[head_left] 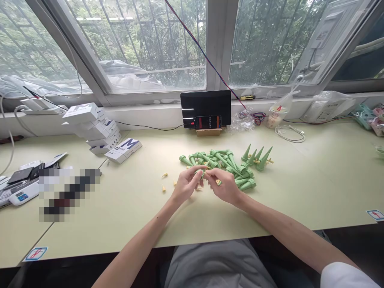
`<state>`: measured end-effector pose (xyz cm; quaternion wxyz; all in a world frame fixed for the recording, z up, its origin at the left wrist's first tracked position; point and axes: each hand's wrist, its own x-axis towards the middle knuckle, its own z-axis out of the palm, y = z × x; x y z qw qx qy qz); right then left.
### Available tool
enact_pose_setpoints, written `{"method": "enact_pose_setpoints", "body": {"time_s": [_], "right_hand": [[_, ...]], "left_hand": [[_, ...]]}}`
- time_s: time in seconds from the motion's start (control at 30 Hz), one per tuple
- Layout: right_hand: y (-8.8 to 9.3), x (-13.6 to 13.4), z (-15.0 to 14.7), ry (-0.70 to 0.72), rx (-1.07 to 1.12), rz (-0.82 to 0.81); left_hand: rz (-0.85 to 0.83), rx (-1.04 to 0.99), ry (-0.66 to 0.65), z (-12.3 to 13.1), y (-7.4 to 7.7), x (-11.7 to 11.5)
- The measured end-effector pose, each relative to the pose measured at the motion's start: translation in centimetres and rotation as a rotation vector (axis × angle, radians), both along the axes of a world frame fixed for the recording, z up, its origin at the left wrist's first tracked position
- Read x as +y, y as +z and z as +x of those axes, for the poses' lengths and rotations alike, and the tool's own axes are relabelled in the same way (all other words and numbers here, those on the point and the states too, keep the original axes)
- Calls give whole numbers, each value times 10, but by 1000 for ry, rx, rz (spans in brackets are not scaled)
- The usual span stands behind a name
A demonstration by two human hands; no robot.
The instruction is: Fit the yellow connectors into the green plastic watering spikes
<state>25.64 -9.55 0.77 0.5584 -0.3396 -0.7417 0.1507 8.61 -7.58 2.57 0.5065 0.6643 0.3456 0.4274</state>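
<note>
Both hands meet over the middle of the table, in front of a pile of green plastic plant-watering spikes [223,158]. My left hand [187,183] is closed around a green spike [200,174], mostly covered by the fingers. Against that spike's end, my right hand [223,185] has thumb and fingers pinched together; whatever is between them is too small and hidden to name. Small yellow pointed pieces [163,188] lie on the table left of my hands. Several green spikes [261,159] stand point-up to the right of the pile, with yellow pieces beside them.
A black tablet [207,106] with a phone [208,122] before it stands at the back. White boxes [102,130] are stacked on the left, near flat electronics [24,180]. A bagged cup [275,116] and a coiled white cable [289,134] lie at back right.
</note>
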Motion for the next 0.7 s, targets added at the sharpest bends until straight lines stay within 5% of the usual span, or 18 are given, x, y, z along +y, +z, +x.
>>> {"method": "enact_pose_setpoints", "body": {"time_s": [0.3, 0.7], "right_hand": [[-4, -1, -3, 19, -50, 58], [-1, 1, -1, -7, -20, 33]], "left_hand": [[-30, 31, 69, 1, -2, 1], [6, -2, -1, 1, -4, 0]]}}
